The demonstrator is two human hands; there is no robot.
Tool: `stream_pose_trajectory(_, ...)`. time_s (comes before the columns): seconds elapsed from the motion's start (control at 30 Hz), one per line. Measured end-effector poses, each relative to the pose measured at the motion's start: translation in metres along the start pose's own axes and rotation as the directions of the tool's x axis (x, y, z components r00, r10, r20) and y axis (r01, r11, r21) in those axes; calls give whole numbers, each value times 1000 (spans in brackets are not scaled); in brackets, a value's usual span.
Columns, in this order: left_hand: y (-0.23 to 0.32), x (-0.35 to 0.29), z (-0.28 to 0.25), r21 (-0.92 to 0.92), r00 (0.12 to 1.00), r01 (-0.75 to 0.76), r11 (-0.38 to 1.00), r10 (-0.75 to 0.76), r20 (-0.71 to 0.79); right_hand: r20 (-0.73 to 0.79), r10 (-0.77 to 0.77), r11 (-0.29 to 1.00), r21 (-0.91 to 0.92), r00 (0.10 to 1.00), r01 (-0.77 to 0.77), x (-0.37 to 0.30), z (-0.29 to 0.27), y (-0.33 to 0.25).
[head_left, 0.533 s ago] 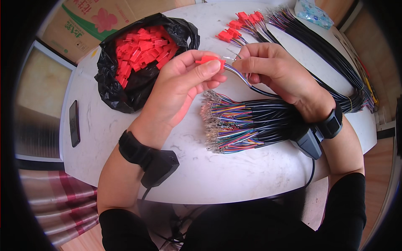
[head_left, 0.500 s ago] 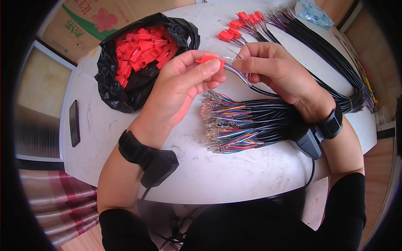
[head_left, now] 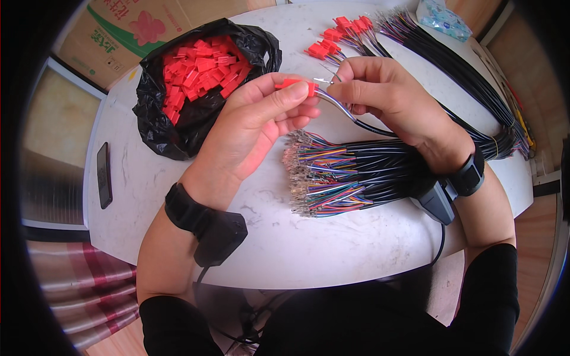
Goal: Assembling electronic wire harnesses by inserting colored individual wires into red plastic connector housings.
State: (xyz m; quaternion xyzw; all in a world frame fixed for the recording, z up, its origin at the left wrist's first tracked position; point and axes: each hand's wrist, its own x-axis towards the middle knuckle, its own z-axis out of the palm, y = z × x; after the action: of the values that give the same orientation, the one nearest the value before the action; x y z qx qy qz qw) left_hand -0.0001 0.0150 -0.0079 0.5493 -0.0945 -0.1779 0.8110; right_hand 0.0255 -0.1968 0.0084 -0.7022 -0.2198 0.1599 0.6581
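Observation:
Between the thumb and fingers of my left hand [head_left: 270, 107] is a red plastic connector housing [head_left: 312, 89]. Several thin wires run from its right end into a black-sheathed cable [head_left: 375, 127]. My right hand [head_left: 377, 89] pinches a thin wire whose bare metal terminal [head_left: 322, 80] points left, close to the housing's wire end; whether it touches cannot be made out. Below both hands lies a thick bundle of black cables [head_left: 386, 169], their colored wire ends and metal terminals [head_left: 300, 178] facing left.
A black plastic bag [head_left: 160, 139] full of red housings [head_left: 199, 68] stands at the back left, before a cardboard box [head_left: 127, 29]. At the far right lie finished-looking cables with red connectors [head_left: 332, 44] and a long black cable bundle [head_left: 463, 68]. A phone [head_left: 105, 175] rests at the left edge.
The terminal in my right hand now sits slightly higher and nearer the red housing. My left hand has shifted a little left; both hands keep their hold.

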Motion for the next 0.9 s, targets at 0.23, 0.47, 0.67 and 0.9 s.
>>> stream_pose_trajectory(0.23, 0, 0, 1, -32, 1000, 19, 999, -19, 2, 39, -3, 1000, -26, 999, 4, -1, 1, 2)
stream_pose_trajectory(0.47, 1, 1, 1, -34, 999, -31, 999, 31, -17, 10, 93, 986, 140, 996, -94, 0, -6, 1)
stream_pose_trajectory(0.67, 1, 0, 1, 3, 1000, -21, 1000, 21, -9, 69, 65, 993, 95, 995, -71, 2, -8, 4)
stream_pose_trajectory(0.9, 1, 0, 3, -37, 999, -7, 999, 5, -39, 88, 23, 999, 33, 996, -26, 2, -6, 5)
